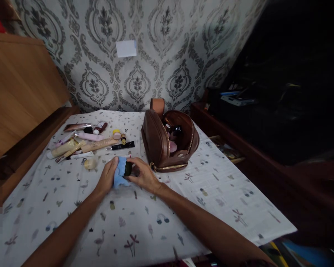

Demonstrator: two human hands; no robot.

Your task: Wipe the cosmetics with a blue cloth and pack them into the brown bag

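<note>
My left hand (pixel 108 176) is closed around a light blue cloth (pixel 119 174), pressed against a small dark green object (pixel 127 168). My right hand (pixel 143 174) grips that dark object from the right side, fingers curled round it. Both hands meet over the patterned white table cover (pixel 144 218), just left of an open brown leather toiletry bag (pixel 167 142) that holds several small bottles and pink items.
Several cosmetic tubes, bottles and small jars (pixel 86 142) lie in a row at the back left of the cover. A small pale jar (pixel 90 163) sits near my left hand. A wooden board (pixel 19 89) leans at the left; a dark shelf (pixel 239 122) stands at the right.
</note>
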